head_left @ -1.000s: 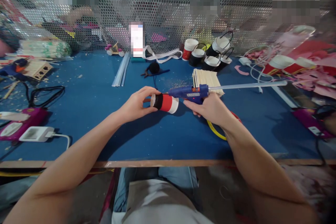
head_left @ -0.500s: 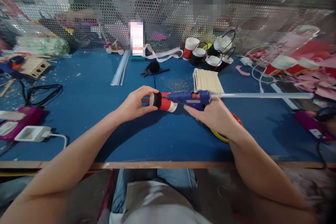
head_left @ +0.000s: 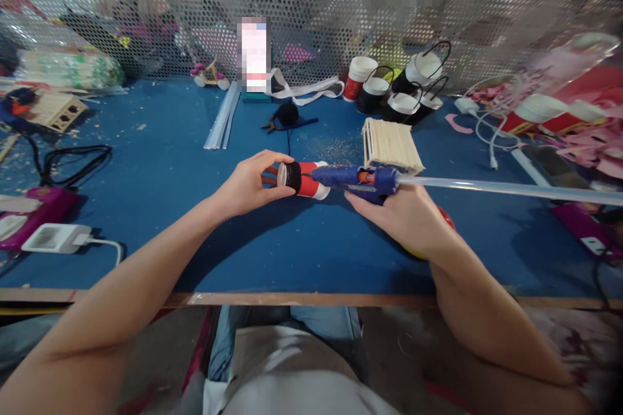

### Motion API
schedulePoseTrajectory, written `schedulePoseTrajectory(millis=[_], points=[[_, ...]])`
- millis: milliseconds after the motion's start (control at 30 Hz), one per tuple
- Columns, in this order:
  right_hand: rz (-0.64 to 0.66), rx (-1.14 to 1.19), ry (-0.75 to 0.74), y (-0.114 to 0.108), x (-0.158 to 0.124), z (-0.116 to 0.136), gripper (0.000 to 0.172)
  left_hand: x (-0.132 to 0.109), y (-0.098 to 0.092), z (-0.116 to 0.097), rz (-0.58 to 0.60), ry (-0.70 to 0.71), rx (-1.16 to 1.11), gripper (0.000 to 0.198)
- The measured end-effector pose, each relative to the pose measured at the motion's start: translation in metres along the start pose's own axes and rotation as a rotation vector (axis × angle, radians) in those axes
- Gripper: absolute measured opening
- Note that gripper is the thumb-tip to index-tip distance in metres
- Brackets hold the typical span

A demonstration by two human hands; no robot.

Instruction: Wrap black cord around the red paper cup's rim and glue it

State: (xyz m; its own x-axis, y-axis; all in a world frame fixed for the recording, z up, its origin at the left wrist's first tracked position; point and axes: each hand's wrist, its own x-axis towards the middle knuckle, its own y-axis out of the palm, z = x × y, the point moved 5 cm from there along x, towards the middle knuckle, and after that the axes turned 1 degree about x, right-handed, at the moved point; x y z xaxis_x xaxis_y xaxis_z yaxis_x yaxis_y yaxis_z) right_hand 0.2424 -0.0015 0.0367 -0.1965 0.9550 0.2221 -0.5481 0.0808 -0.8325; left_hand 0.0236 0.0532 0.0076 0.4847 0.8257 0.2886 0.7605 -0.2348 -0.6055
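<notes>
Lying sideways over the blue table (head_left: 311, 259), the cup (head_left: 308, 189) is pinched by the half-curled left hand (head_left: 248, 187); the glue gun (head_left: 357, 180) is wrapped closely by the right hand (head_left: 405, 215). Its nozzle (head_left: 314, 175) should be kept steady near the black wrapping (head_left: 293, 177).

A: Left hand (head_left: 248, 185), contents?
B: Paper cup (head_left: 309, 189), one, red and white, black band (head_left: 292, 177) at base end; on its side, gripped by the fingers (head_left: 276, 156).
A: Right hand (head_left: 409, 217)?
B: Glue gun (head_left: 357, 183), one, blue; clear glue stick (head_left: 491, 188) projecting from rear; nozzle at the cup.
A: Surface (head_left: 292, 253), beyond the hands?
B: Loose glue sticks (head_left: 222, 118); black cord ball (head_left: 288, 114); wooden stick block (head_left: 393, 146); black-covered cups (head_left: 366, 102) with handles.
</notes>
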Motion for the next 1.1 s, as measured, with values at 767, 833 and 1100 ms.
schedulePoseTrajectory(millis=[767, 833, 1100], points=[[-0.035, 0.017, 0.008, -0.003, 0.0, 0.001, 0.013, -0.001, 0.001, 0.001, 0.019, 0.088, -0.018, 0.046], [-0.026, 0.023, 0.023, -0.002, 0.001, -0.001, 0.013, -0.002, 0.001, -0.001, 0.025, 0.111, -0.018, 0.045], [0.004, 0.077, 0.01, -0.002, 0.001, -0.002, 0.015, -0.004, 0.002, -0.007, 0.039, 0.166, 0.051, 0.045]])
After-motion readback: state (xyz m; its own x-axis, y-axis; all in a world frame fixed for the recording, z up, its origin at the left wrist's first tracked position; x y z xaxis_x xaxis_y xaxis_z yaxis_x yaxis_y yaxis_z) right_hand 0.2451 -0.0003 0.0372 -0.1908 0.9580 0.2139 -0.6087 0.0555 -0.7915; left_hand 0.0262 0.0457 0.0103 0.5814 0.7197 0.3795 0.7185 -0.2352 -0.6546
